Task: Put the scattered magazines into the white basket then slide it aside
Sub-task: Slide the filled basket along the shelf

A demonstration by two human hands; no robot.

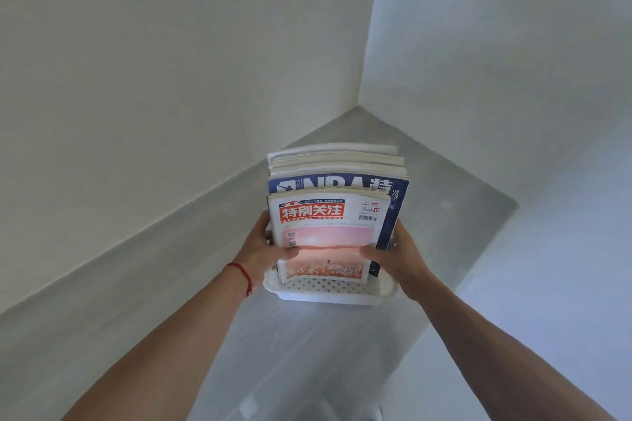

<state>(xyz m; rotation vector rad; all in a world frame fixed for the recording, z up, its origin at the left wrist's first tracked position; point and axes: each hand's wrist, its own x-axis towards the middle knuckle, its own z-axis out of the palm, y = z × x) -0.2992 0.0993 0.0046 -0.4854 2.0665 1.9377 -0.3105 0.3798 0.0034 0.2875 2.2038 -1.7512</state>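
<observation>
— When you look down past your arms, what comes first?

— My two arms reach out over the pale floor [307, 352]. A thin red string [239, 275] goes round my left wrist.

— And your hands?

— My left hand [265, 251] holds the left side of the magazines [333, 202]. The thumb lies on the front cover and the fingers go round the edge. My right hand [398, 258] does the same on the right side, with the thumb on the cover.

— Where are the magazines?

— They all stand up on end inside the white basket [328, 289]. The basket has little holes in its wall and it sits on the floor.

— Which one is at the front?

— The front magazine [326, 239] is white on top with a red name box and a pink picture under it. Right behind it stands a dark blue magazine [393, 208] with big white letters. It is taller, so its top sticks up.

— And behind that?

— More magazines stand behind it, and I only see their pale page edges.

— What is farthest away?

— White walls [171, 61] meet in a corner behind the basket.
</observation>
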